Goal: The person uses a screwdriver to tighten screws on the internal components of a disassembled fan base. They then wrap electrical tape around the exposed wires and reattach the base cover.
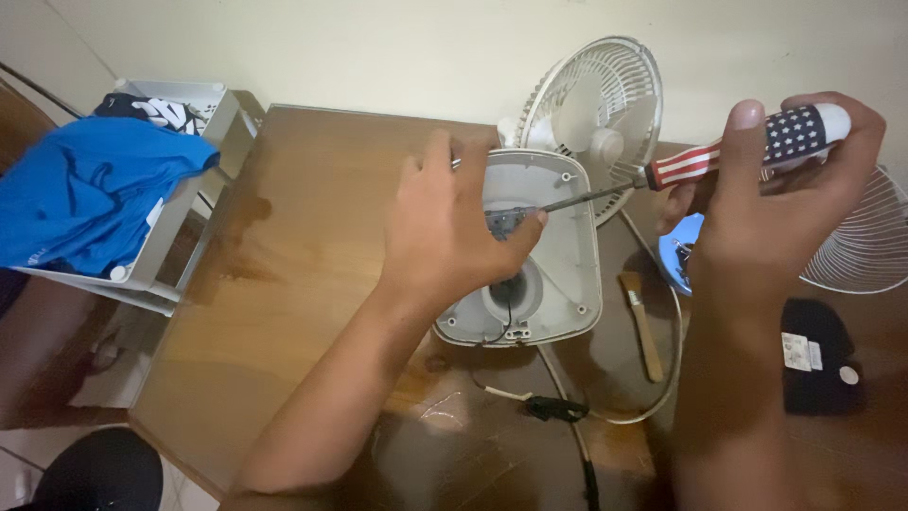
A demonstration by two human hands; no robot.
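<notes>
A white desk fan base (pixel 566 274), open side up, lies on the brown wooden table (pixel 303 246), with its inner wiring showing. My left hand (pixel 452 225) rests on the base and pinches the tip of a screwdriver shaft against a small part inside. My right hand (pixel 771 203) grips a screwdriver (pixel 747 151) with a red, white and blue patterned handle, shaft pointing left into the base. The fan head with its white grille (pixel 596 114) lies behind the base.
A loose white fan grille (pixel 865 248) lies at the right edge beside a blue object (pixel 679 248). A small brush (pixel 643 322), a black block (pixel 818 358) and a power cord (pixel 567 409) lie near the front. A white basket with blue cloth (pixel 85 194) stands at the left.
</notes>
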